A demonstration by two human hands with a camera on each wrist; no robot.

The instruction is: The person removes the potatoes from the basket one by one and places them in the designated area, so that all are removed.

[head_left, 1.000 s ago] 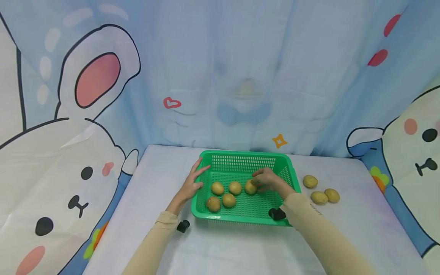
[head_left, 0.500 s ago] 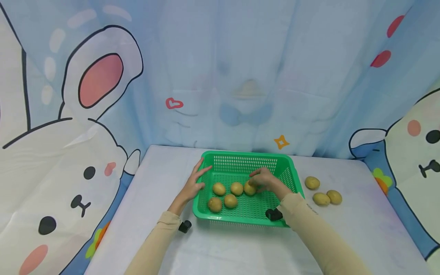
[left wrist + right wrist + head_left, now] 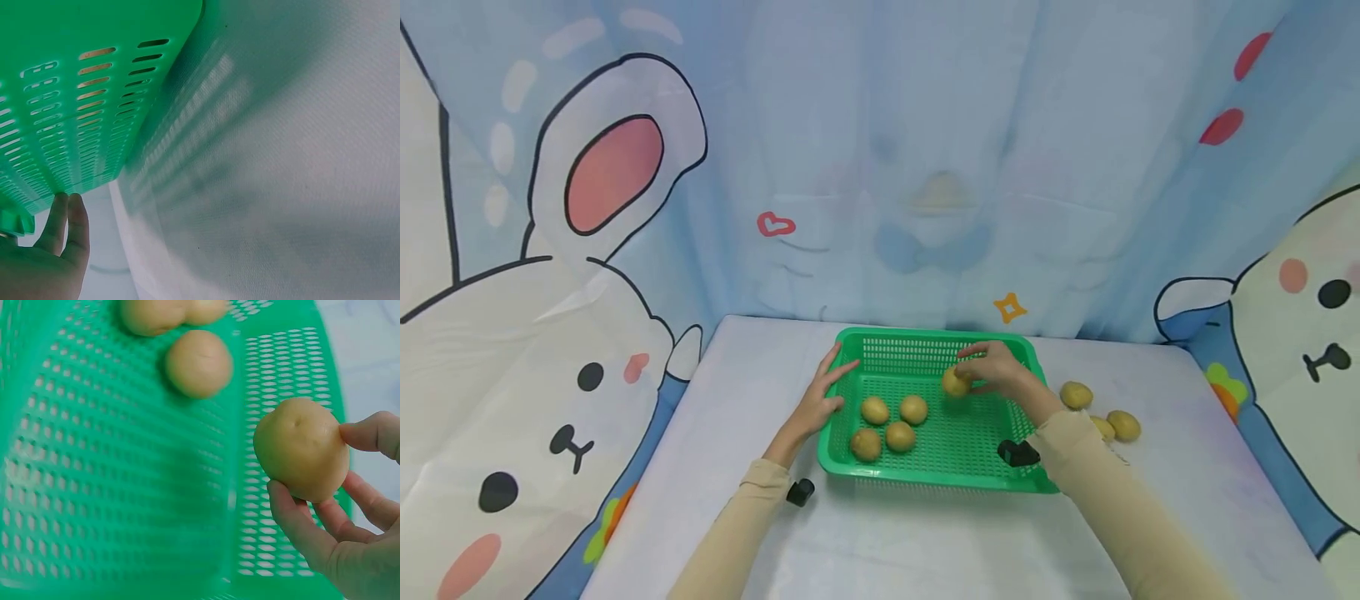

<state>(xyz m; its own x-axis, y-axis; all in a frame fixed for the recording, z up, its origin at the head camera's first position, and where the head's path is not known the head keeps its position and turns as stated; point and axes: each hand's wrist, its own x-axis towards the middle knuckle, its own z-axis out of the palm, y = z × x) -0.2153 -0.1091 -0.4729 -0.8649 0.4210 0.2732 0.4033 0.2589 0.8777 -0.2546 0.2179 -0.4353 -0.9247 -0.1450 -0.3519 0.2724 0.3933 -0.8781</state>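
Observation:
In the head view a green plastic basket (image 3: 940,482) stands on the white table. My left hand (image 3: 811,408) rests on its left rim, fingers straight and spread. Two of these fingers (image 3: 77,228) lie against the outer wall in the left wrist view. My right hand (image 3: 1000,372) holds a potato (image 3: 955,382) between thumb and fingertips, raised over the basket's far middle. That potato (image 3: 301,450) shows smooth and yellow in the right wrist view. Several other potatoes (image 3: 900,437) lie in the basket's left half.
On the table right of the basket lie three more potatoes (image 3: 1077,395), one partly hidden by the right sleeve. Behind the table hangs a light blue cartoon curtain (image 3: 925,167). A black wrist camera (image 3: 1018,453) sits under the right forearm.
My right hand has lifted the potato off the basket floor and moved it away from me and slightly right. The left hand stays on the rim.

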